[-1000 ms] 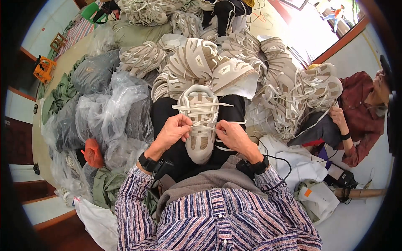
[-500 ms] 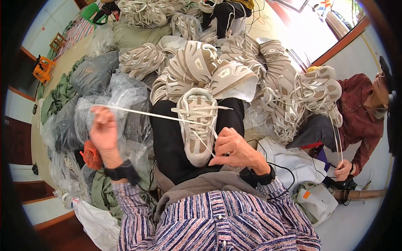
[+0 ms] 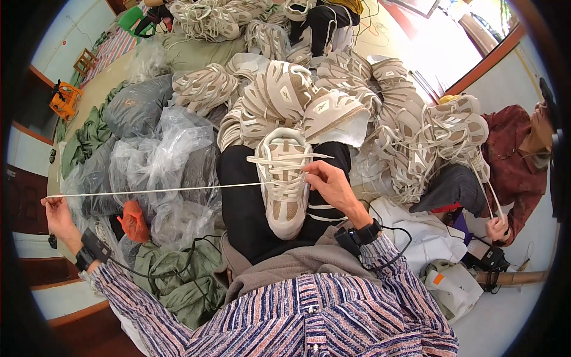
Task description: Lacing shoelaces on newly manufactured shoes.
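Observation:
A beige and white sneaker (image 3: 284, 219) rests across my lap, toe toward me. Its white shoelace (image 3: 148, 191) runs taut from the eyelet rows out to the far left, where my left hand (image 3: 61, 220) pinches it between closed fingers. My right hand (image 3: 334, 189) is at the right edge of the lacing, thumb and fingertips pressed together against the sneaker's side; what they pinch is too small to make out. A loose loop of lace hangs below that hand, and another lace end lies across the tongue.
Strings of similar sneakers (image 3: 279, 92) are heaped beyond my knees. Clear plastic bags (image 3: 169, 149) and green cloth (image 3: 178, 268) lie to the left. At the right a co-worker in a dark red shirt (image 3: 511, 140) pulls laces. A black cable (image 3: 407, 253) trails from my right wrist.
My left hand has swung farther left and down, drawing the shoelace out longer. The right hand has risen from beside the toe to the lacing's right edge.

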`<control>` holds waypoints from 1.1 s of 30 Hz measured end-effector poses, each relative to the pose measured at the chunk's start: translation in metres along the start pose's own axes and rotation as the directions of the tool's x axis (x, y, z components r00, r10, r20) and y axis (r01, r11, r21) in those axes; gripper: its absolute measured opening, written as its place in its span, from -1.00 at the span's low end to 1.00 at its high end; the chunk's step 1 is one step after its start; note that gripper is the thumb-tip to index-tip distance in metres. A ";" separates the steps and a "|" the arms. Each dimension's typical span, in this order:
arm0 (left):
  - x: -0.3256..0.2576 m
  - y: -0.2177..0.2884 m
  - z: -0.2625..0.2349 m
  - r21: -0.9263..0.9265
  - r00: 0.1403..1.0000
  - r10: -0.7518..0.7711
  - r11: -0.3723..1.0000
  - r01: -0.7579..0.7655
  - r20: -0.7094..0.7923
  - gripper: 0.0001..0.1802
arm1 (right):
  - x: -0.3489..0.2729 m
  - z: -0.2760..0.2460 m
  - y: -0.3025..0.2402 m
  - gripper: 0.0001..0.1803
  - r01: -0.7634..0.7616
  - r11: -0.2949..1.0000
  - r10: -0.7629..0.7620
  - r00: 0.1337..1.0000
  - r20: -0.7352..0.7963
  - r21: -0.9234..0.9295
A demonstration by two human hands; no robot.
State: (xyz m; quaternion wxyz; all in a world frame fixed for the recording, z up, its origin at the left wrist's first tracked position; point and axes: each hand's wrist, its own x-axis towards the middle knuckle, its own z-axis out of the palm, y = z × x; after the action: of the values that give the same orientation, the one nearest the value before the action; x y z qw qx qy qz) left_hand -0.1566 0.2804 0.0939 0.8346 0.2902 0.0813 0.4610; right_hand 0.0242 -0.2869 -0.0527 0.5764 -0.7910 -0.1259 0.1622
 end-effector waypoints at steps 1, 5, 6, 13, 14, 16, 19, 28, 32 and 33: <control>0.021 0.024 0.018 0.148 0.949 0.202 0.974 -0.170 -0.244 -0.91 | 0.002 0.012 -0.008 -0.78 0.017 0.999 -0.014 0.996 0.084 -0.030; 0.046 0.061 -0.040 -0.166 0.995 -0.098 0.981 0.099 0.019 -0.90 | 0.010 0.039 -0.023 -0.74 0.235 0.963 -0.182 0.928 0.325 -0.132; 0.048 0.063 -0.043 -0.105 0.971 -0.144 0.980 0.166 0.193 -0.85 | 0.013 0.049 -0.022 -0.75 0.332 0.928 -0.258 0.900 0.351 -0.169; -0.022 -0.050 0.006 0.714 0.982 -0.061 0.695 -0.085 0.177 -0.58 | 0.009 0.088 -0.035 -0.83 0.577 0.783 -0.254 0.640 0.725 -0.234; -0.049 -0.092 0.018 0.805 0.975 -0.126 0.588 -0.074 0.181 -0.58 | 0.003 0.088 -0.040 -0.83 0.575 0.801 -0.200 0.519 0.831 -0.167; -0.113 -0.163 0.046 0.929 0.931 -0.360 0.361 0.077 0.063 -0.62 | -0.001 0.084 -0.039 -0.81 0.527 0.832 -0.232 0.612 0.756 -0.172; -0.171 -0.217 0.051 0.955 0.708 -0.690 0.284 0.079 0.147 -0.79 | 0.009 0.084 -0.028 -0.80 0.343 0.929 -0.281 0.896 0.344 -0.136; -0.213 -0.303 0.047 0.967 0.639 -0.737 0.253 -0.042 0.221 -0.81 | 0.009 0.046 -0.048 -0.56 -0.206 0.979 0.191 0.899 0.395 -0.003; -0.213 -0.303 0.055 0.953 0.677 -0.672 0.232 -0.193 0.300 -0.77 | 0.005 0.044 -0.042 -0.43 -0.274 0.946 0.153 0.848 0.508 0.173; -0.212 -0.304 0.056 0.935 0.662 -0.664 0.201 -0.292 0.349 -0.79 | 0.005 0.043 -0.039 -0.37 -0.286 0.932 0.122 0.828 0.548 0.224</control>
State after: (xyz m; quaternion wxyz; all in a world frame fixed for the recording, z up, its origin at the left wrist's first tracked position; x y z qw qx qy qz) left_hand -0.0335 -0.0388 -0.0578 0.4767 0.8768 0.0558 0.0312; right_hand 0.0112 -0.2355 -0.0283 0.6109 -0.6295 -0.1665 0.4503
